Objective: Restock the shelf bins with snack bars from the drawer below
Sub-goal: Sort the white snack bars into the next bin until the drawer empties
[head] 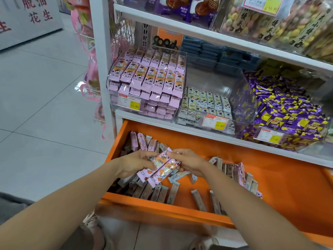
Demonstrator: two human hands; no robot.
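Pink snack bars [159, 168] were held as a small bundle just above the open orange drawer [162, 211]. The left hand [135, 164] curled round their lower end and the right hand [190, 162] pinched the upper end. Loose bars [162, 193] lay scattered in the drawer beneath. On the white shelf [198, 131] directly above, the clear left bin [144, 107] stood stacked high with matching pink bars, beside a half-filled bin of white bars [203, 103].
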